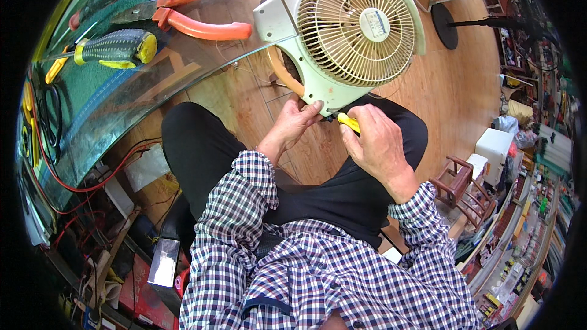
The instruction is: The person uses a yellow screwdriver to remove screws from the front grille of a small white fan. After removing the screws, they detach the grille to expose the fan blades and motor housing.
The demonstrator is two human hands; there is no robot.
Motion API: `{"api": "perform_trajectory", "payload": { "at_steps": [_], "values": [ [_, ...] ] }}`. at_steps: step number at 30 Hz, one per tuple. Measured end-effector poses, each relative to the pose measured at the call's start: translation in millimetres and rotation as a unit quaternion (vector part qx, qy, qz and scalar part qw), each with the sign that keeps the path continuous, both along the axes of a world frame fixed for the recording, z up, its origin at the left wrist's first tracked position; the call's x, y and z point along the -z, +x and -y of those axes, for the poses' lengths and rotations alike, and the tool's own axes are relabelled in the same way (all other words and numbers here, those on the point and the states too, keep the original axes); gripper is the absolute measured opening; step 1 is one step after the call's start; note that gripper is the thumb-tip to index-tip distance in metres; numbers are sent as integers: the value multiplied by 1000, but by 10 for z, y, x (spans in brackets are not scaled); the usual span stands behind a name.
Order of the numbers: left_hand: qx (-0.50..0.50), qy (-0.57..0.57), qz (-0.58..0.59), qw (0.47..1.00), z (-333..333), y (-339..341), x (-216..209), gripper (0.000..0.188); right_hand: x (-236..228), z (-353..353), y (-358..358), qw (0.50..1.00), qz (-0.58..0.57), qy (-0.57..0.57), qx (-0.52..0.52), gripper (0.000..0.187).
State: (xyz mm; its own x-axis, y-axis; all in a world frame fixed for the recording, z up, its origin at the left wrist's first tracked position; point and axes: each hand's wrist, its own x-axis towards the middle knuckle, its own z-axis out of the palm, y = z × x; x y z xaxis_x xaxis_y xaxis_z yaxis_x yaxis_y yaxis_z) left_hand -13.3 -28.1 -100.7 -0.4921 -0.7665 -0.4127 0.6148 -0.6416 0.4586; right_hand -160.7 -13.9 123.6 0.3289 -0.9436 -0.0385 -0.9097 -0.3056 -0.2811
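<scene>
A pale green electric fan (333,93) with a round, yellowed grille (330,30) stands in front of me, leaning over my right knee. My left hand (288,127) is closed on its near lower corner, with thumb and fingers pinching the housing. My right hand (380,145) grips a small screwdriver with a yellow handle (349,123). The screwdriver points left at the same corner, close to my left fingertips. Its tip is too small to make out. A tan curved part (283,72) shows in the opening at the housing's left side.
On the glass-topped table (165,79) at left lie orange-handled pliers (202,27), a thick black-and-yellow screwdriver (116,49) and other tools. Red wires (110,182) hang off its edge. At right are a small wooden stool (455,182), a white box (494,148) and cluttered shelves (520,232).
</scene>
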Motion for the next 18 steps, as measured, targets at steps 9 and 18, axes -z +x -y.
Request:
{"api": "perform_trajectory", "payload": {
  "at_steps": [9,18],
  "values": [
    [33,-18,-10,999,38,46,4,59,113,-20,-45,999,21,3,30,17],
    [-14,7,27,1000,53,8,-15,62,322,10,-47,968,236,56,65,18]
  ]
}}
